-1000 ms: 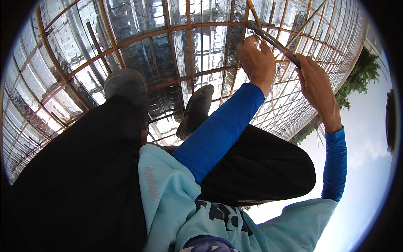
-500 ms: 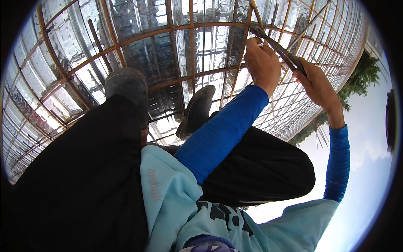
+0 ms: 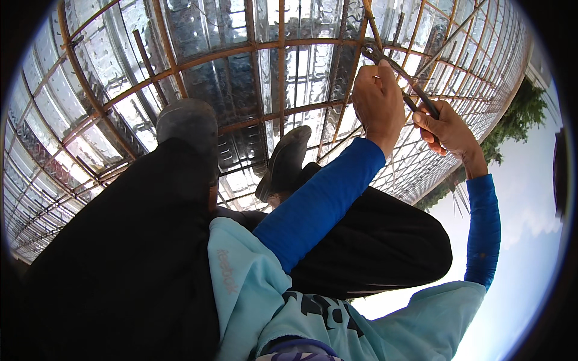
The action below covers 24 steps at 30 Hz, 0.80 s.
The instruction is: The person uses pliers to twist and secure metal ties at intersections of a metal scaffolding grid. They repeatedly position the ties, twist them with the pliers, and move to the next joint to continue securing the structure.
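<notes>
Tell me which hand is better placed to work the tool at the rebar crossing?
The right hand, probably: it already holds the handle of the dark tying tool, whose tip lies at the rusty rebar crossing. The left hand only steadies beside it.

Sunlit corrugated metal decking (image 3: 198,78) under a rusty rebar grid (image 3: 283,42), trees (image 3: 521,114) beyond

No packages, labels, signs, screens visible, seemingly.

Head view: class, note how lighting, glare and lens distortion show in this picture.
Head view: bright daylight; strong glare off the corrugated metal decking; the rusty rebar grid bows toward the dark round rim; the left hand and right hand on the dark tool look sharp; the sky is washed out.
</notes>
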### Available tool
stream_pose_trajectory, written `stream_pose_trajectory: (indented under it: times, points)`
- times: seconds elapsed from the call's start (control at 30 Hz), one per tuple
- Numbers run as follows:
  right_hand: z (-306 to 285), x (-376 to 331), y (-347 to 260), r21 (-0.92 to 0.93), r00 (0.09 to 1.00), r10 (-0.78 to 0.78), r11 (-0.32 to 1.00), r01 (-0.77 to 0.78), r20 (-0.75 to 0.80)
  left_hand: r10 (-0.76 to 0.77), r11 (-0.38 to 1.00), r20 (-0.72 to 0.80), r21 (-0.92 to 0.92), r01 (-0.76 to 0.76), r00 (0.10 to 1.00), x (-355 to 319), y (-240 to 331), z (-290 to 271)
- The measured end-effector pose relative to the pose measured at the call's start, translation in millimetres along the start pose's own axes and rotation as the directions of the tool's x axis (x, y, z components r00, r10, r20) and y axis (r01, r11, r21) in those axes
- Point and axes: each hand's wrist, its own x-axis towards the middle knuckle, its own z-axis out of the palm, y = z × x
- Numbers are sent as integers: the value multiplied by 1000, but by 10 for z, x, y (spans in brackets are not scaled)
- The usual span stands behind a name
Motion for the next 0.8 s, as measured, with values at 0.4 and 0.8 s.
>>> stream_pose_trajectory:
  times: [0.4, 0.8]
  points:
    - [70, -58, -14, -174, 993, -19, 985, -1, -113, -205, 802, 473, -421, 424, 857, 81, -47, 57]
    - [488, -235, -166, -966, 590, -777, 89, -244, -221, -415, 753, 324, -403, 521, 850, 26, 348, 269]
